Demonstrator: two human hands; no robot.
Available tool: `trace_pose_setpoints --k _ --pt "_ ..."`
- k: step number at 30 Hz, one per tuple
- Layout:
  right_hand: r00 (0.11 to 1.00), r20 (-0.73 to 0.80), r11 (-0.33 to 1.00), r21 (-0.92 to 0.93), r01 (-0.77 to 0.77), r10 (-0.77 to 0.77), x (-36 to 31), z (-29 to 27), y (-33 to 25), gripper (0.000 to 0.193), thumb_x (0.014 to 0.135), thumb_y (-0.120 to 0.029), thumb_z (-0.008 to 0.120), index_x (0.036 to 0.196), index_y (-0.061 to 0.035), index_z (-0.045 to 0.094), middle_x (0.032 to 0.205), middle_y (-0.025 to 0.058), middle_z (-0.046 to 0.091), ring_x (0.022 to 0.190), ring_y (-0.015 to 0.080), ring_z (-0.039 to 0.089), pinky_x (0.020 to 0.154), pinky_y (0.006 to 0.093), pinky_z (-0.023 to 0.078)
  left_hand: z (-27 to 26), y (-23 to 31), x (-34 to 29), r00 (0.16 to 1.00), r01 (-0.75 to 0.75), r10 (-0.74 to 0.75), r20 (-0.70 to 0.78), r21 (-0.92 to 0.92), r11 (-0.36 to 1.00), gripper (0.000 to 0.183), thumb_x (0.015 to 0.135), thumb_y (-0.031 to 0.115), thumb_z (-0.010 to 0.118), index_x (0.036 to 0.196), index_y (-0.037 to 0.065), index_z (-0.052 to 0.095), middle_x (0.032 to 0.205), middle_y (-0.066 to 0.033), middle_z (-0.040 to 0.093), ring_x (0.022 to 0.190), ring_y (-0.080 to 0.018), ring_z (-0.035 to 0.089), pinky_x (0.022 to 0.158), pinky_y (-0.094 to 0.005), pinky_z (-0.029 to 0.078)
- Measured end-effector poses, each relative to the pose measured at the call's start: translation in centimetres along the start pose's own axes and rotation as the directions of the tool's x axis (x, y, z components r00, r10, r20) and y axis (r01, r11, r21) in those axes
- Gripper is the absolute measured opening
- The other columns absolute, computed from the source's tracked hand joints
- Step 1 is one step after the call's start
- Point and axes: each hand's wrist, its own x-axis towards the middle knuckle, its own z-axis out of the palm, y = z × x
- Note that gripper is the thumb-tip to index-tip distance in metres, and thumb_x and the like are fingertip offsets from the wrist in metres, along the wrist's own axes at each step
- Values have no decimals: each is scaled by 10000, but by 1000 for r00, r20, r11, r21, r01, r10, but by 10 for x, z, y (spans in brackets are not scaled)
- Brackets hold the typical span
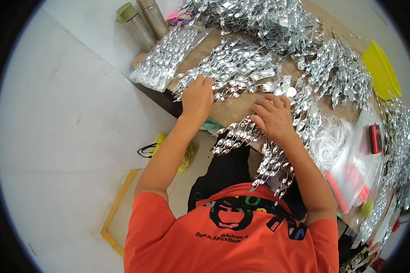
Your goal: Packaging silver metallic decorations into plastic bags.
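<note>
Strips of twisted silver (241,61) lie on the tabletop (232,109) just beyond the fingers of the left hand (197,98), which bend close together at the strips' near edge; whether they pinch one, I cannot tell. Fingers of the right hand (277,117) curl, slightly parted, over silver strands (239,135) trailing nearer the body, their grip hidden. White string (332,139) lies to their right.

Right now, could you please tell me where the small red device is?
In the head view, the small red device is at the right, on clear plastic, right of the white string pile and below the yellow container.
</note>
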Motion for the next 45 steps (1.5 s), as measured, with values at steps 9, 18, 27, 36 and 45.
trace_pose_setpoints --k 9,18,27,36,45 --pt "1000 -30 1000 3 4 -4 -1 -1 0 221 841 -361 628 913 -152 635 1059 5 615 1093 224 523 932 427 330 -29 8 16 998 69 -69 -5 29 997 142 772 135 651 885 77 586 802 -118 598 775 -328 594 654 -449 467" --pt "992 7 972 197 -125 126 -4 0 5 339 803 -318 675 1052 -105 588 1099 61 595 1098 268 512 930 423 357 -16 48 -29 970 78 21 244 -392 917 234 841 108 583 1074 80 574 926 -174 623 863 -382 589 740 -463 461" --pt "991 -137 1000 -6 0 -1 -5 -14 -4 355 824 -378 645 1096 -151 621 1208 55 565 1164 272 474 1012 450 288 7 71 -55 934 -143 265 240 -428 892 310 831 61 518 1136 10 544 998 -174 578 928 -377 558 813 -470 452" --pt "999 -2 999 6 38 -38 -6 -14 -1 175 826 -305 632 893 -143 626 988 14 593 1027 230 519 943 429 332 42 61 30 914 -404 372 -162 -286 869 318 749 215 680 1060 143 685 925 -60 642 890 -276 588 798 -409 445" --pt "997 -68 1000 7 25 -24 -11 -14 -4 161 811 -288 655 790 -143 589 877 6 557 962 226 533 896 420 368 69 48 52 931 -274 242 -272 -88 958 116 791 197 653 886 133 637 836 -19 591 818 -242 557 712 -400 401"
